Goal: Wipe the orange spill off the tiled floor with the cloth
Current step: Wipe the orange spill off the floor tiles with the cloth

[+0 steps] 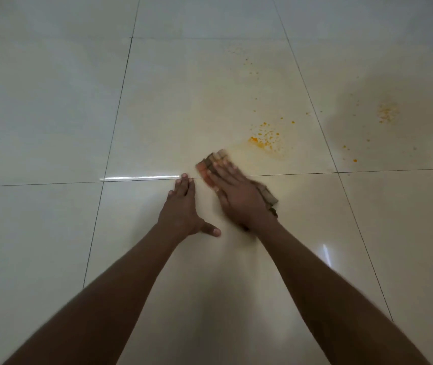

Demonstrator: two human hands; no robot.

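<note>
Here, the right hand (232, 192) pressed flat, fingers straight, on the cloth (214, 164); the orange spill (264, 139) lay at two o'clock, nearer it. Left hand (184, 204) lay flat, empty, on the floor (52, 114).

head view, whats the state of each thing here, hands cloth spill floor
left hand: flat on the floor, fingers straight, holding nothing
right hand: fingers straight, pressing down on the cloth
cloth: folded, flat on the floor under the right hand, orange-stained at its left edge
orange spill: still on the floor, spots beyond the cloth
tiled floor: glossy, faint yellowish smear around the spill
</note>
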